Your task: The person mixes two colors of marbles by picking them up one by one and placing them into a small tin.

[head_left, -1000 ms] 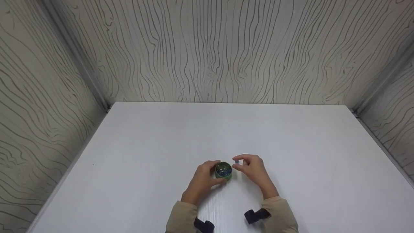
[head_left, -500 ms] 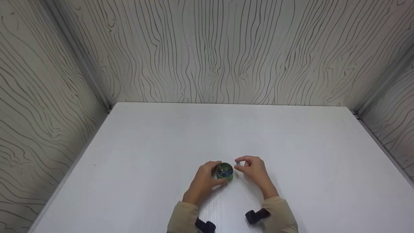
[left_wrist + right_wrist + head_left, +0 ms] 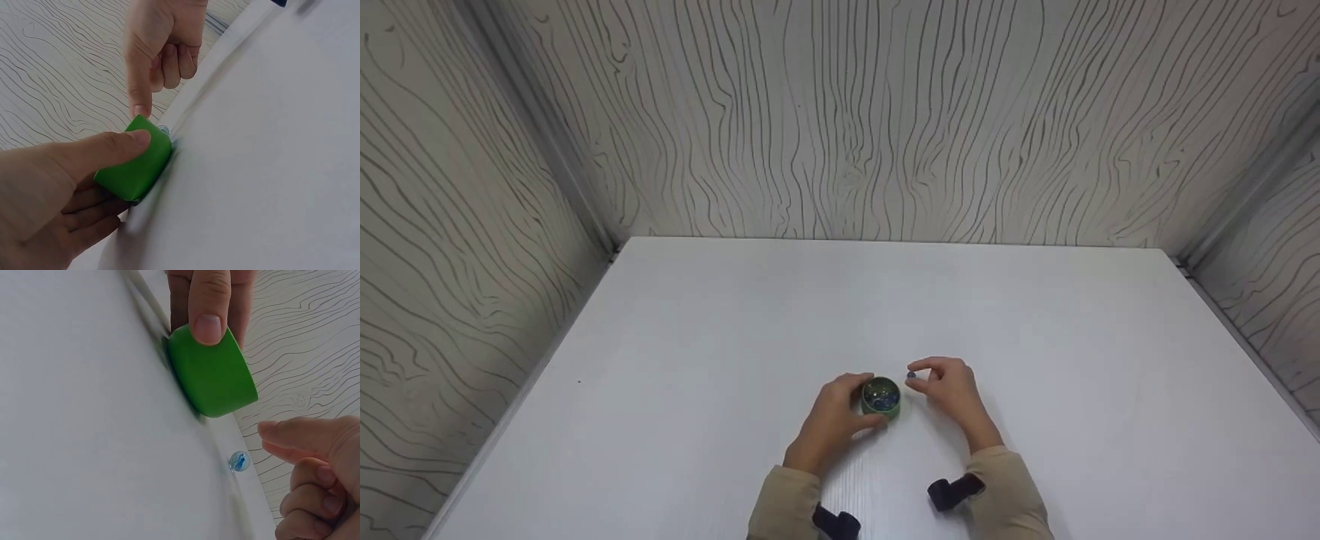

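Observation:
My left hand (image 3: 826,420) grips a small green cup (image 3: 883,412) from the left, thumb in front and fingers behind. Several dark, shiny marbles show inside it in the head view. Just right of the cup, a clear marble with blue in it (image 3: 239,461) sits on the white table. The thumb and index finger of my right hand (image 3: 952,390) are parted around this marble (image 3: 911,375) as seen from the head, but the right wrist view shows a gap between the fingertips and it. The other right fingers are curled. In the left wrist view the marble (image 3: 163,129) is partly hidden behind the cup (image 3: 138,169).
The white table (image 3: 720,315) extends around both hands, with a tiny dark speck at its left. Wood-grain patterned walls (image 3: 840,120) stand behind and at both sides. Black wrist devices (image 3: 955,493) are on both beige sleeves.
The right thumb and index finger have shifted slightly, and the marble between them shows darker blue in the head view. My left hand and the cup have hardly moved.

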A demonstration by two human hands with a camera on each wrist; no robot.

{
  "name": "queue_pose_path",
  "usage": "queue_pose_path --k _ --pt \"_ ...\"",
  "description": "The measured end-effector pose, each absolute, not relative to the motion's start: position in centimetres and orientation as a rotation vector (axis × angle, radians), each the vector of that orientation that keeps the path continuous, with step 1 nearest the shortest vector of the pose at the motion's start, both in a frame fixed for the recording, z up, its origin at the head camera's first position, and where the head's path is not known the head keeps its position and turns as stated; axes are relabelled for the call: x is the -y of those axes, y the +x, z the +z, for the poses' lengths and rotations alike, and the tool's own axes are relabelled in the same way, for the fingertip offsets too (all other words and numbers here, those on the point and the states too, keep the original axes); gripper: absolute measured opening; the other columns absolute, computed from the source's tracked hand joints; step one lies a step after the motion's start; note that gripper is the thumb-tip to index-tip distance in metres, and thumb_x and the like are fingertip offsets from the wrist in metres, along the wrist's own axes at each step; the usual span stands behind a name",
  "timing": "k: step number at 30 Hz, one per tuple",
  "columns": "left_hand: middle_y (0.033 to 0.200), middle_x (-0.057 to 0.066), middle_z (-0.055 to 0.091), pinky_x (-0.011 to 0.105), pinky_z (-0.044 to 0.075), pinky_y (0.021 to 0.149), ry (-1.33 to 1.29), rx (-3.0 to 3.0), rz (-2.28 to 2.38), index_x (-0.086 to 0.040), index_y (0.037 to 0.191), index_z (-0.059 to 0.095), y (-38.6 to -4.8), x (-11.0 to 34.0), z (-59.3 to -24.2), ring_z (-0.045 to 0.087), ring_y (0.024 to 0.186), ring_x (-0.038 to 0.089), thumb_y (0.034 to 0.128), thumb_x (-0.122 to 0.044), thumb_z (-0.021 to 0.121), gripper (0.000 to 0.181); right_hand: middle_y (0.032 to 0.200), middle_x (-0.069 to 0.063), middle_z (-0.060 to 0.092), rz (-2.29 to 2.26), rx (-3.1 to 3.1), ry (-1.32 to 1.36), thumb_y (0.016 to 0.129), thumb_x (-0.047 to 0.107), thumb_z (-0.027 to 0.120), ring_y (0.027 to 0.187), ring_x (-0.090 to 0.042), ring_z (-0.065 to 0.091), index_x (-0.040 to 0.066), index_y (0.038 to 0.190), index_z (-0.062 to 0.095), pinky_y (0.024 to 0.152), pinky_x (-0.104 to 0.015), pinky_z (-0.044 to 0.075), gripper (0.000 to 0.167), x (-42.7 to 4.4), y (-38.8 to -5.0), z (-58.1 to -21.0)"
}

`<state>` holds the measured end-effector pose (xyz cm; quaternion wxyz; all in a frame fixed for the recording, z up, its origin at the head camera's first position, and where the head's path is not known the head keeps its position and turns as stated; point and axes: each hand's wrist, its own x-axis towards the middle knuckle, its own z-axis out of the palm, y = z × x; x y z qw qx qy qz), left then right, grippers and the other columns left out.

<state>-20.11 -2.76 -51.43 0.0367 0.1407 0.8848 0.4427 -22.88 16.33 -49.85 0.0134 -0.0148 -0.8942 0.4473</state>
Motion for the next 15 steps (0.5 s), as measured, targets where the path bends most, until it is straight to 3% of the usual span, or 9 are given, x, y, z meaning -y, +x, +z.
queue_pose_path --k 15 --pt "0.125 0.015 0.065 0.041 0.051 0.105 0.473 -2.725 1.370 0.001 0.128 0.057 -19.98 2.87 -51.25 0.061 0.120 0.029 0.0763 -0.015 0.081 0.059 0.048 0.008 0.035 1.446 2.821 -0.132 0.076 0.007 0.076 0.047 -0.007 0.031 0.001 0.095 0.074 0.048 -0.017 0.028 0.020 -16.50 -23.35 -49.81"
